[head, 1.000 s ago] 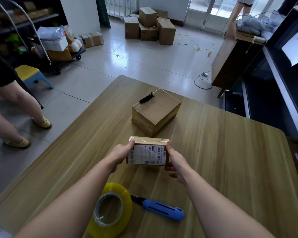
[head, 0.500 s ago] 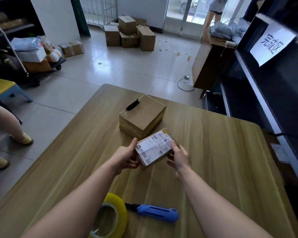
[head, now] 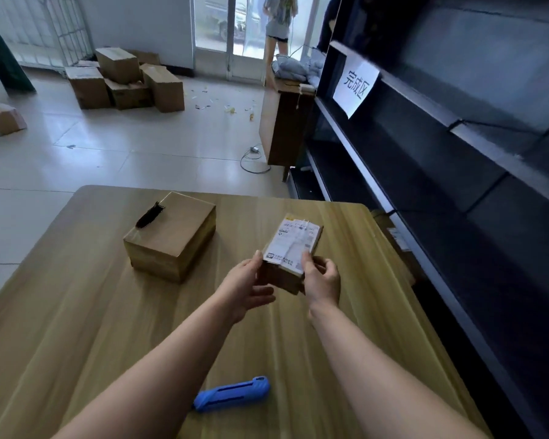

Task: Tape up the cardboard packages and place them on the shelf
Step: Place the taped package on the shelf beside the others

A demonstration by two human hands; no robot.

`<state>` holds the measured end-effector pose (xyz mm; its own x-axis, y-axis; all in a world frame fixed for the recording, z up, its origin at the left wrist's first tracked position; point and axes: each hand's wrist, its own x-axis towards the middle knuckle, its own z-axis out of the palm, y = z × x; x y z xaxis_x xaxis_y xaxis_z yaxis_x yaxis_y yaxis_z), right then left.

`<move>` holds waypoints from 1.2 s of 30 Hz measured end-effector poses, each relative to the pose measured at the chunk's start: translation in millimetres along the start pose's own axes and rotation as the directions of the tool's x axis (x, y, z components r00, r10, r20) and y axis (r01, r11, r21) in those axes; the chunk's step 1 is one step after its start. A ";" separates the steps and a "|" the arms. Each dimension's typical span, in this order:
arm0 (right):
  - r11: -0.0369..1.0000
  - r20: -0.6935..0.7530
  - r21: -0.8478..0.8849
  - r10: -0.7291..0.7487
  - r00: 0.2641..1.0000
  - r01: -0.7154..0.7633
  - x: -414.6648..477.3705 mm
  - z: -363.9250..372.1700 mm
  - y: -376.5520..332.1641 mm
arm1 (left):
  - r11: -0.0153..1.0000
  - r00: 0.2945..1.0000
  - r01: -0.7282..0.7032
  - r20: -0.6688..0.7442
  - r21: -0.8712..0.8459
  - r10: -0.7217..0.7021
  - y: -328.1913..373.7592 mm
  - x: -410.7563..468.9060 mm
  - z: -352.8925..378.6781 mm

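One small pkg [head: 293, 248] is held above the tabletop [head: 76, 327], just right of frame center, white shipping label facing up at me and its far end tipped toward the shelf [head: 425, 191]. My right hand [head: 320, 280] grips its near-right corner, thumb down on the label and fingers curled round the side. My left hand [head: 246, 288] is loose: thumb touches the near-left corner, fingers relaxed and mostly straight below the box, not wrapped round it.

Left of center a bigger box [head: 171, 239] sits flat on the tabletop, well apart from the small pkg, w/ a black object [head: 149, 214] lying on its far-left top edge; can't tell what it is. A blue cutter [head: 232, 393] lies at bottom center, between my forearms.

The dark shelf fills the right side; a paper sign [head: 355, 87] hangs on it at upper right. Upper left, several cartons [head: 124, 79] are stacked on the floor [head: 140, 153]. Top center, a person [head: 279, 20] stands by a wooden desk [head: 282, 122].
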<state>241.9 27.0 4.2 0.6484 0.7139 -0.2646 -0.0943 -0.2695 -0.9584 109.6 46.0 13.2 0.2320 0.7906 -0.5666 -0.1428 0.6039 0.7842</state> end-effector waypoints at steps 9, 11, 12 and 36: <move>0.992 -0.072 0.075 -0.092 0.993 0.097 -19.4 -109.3 -41.3 | 0.959 0.957 -0.268 0.138 0.094 0.254 -5.8 -36.0 96.1; 0.988 -0.075 0.087 -0.125 0.989 0.131 -30.6 -136.9 -55.2 | 0.945 0.935 -0.317 0.192 0.078 0.298 -4.6 -55.7 119.8; 0.984 -0.073 0.088 -0.149 0.986 0.155 -36.3 -149.9 -62.5 | 0.939 0.924 -0.336 0.216 0.066 0.316 -3.7 -66.0 131.8; 0.868 -0.475 0.057 -0.411 0.778 0.493 -191.1 -419.4 -152.3 | 0.905 0.632 -0.423 0.701 -0.046 0.331 -18.3 -287.8 339.2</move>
<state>449.2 -339.5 245.8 0.9021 0.3591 0.2392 0.1952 0.1548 -0.9685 371.7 -226.9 247.8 0.7737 0.6286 0.0794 -0.2720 0.2164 0.9376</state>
